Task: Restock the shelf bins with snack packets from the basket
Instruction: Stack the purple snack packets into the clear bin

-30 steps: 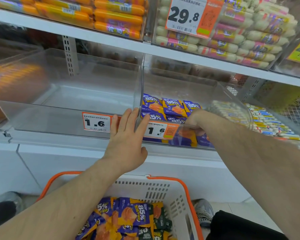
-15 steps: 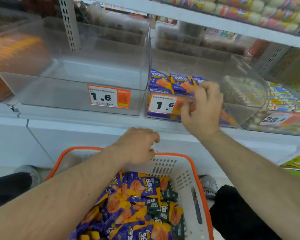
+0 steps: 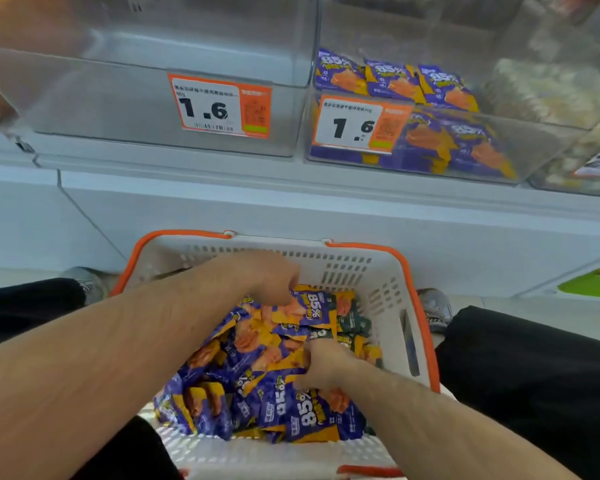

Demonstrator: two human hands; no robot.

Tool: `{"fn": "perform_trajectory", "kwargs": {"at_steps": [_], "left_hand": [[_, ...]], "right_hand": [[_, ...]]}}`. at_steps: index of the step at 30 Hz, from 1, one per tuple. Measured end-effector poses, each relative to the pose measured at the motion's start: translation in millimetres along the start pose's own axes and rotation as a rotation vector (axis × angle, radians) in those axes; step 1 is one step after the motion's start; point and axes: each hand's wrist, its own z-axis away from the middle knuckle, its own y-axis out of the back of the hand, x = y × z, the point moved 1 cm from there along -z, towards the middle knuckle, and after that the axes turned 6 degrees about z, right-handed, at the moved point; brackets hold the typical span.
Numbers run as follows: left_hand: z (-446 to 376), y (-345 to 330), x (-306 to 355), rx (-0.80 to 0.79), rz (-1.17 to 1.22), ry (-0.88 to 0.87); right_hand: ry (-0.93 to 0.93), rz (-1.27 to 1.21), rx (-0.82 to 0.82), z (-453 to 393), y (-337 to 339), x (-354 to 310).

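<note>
In the head view both hands are down in the basket, which sits near, between the person's knees, below the shelf. The left hand reaches to the far side of the heap of packets, its fingers curled down onto a purple packet there; whether that grip has closed on it I cannot tell, since the fingertips are hidden. The right hand is at the right of the heap, fingers bent and pinching into the packets, so its grip looks closed on them. On the shelf, the right bin already holds a row of the same packets behind its 1.6 price tag; the left bin beside it shows no stock. To do this pick well, I would gather several packets in each hand, squared face to face instead of bunched, since the slick wrappers will likely slide apart. Lift clear of the basket rim, and keep each kind with its own tag, as a few darker packets lie at the far right of the heap.
</note>
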Motion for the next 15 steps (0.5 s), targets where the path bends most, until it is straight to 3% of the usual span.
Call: {"fn": "perform_trajectory", "kwargs": {"at_steps": [6, 15], "left_hand": [[1, 9, 2, 0.053, -0.006, -0.008], [14, 13, 6, 0.026, 0.002, 0.014]], "right_hand": [[0.028, 0.086, -0.047, 4, 7, 5], [-0.051, -0.195, 0.125, 8, 13, 28]]}}
